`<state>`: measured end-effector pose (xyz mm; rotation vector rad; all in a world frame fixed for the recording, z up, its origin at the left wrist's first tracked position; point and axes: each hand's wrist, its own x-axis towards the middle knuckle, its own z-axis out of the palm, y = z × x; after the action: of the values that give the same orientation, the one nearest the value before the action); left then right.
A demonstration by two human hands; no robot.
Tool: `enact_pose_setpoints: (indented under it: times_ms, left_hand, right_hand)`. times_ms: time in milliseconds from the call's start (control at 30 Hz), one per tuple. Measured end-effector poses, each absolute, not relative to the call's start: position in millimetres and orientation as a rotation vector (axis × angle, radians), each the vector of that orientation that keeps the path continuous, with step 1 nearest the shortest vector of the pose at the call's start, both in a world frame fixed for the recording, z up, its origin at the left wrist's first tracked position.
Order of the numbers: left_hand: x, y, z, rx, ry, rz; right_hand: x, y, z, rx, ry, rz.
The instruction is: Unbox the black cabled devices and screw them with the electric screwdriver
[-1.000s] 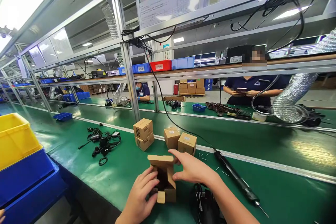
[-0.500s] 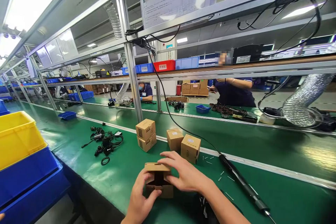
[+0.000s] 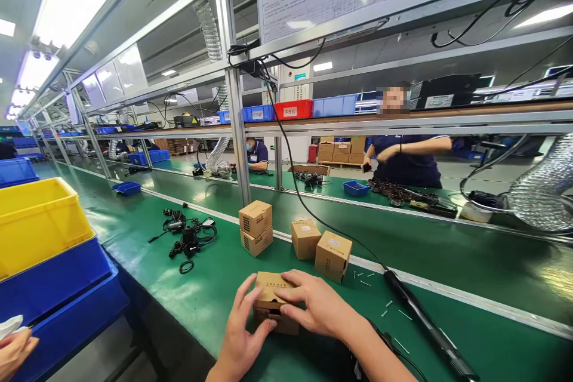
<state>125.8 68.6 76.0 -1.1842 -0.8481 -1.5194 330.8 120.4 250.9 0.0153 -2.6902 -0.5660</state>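
Observation:
A small brown cardboard box (image 3: 274, 284) stands on the green bench between my two hands. Its printed top flap lies nearly flat, with a dark gap along the front edge. My left hand (image 3: 244, 325) grips the box's left side, thumb at the front by the tab. From the right, my right hand (image 3: 316, 304) presses its fingers on the lid and front edge. Just beyond are two loose boxes, one nearer (image 3: 333, 255) and one behind it (image 3: 305, 239), and a stack of two boxes (image 3: 256, 228). Whatever is inside the held box is hidden.
A black electric screwdriver (image 3: 427, 322) lies at right beside scattered screws (image 3: 388, 304). Black cabled parts (image 3: 190, 236) and a ring (image 3: 186, 267) lie at left. Yellow (image 3: 40, 224) and blue bins (image 3: 58, 304) stand left. Another person's hand (image 3: 17, 351) shows lower left; a co-worker (image 3: 403, 158) stands opposite.
The box's raised top flap has come down over the opening, with my right hand pressing on it. The view has shifted slightly left, and another person's hand has come further in at lower left.

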Motion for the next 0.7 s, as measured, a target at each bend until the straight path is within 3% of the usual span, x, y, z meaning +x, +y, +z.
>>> enact_pose_setpoints:
  times_ms: [467,700]
  left_hand:
    - [120.4,71.8,80.4,-1.124,-0.808,-1.466]
    - [124.3,73.4,86.5,-0.980,-0.851,-1.469]
  right_hand:
    - [324.1,137.1,241.9,-0.065,-2.728,-0.568]
    - [291.7,148.1,225.2,0.394,-2.195,-1.155]
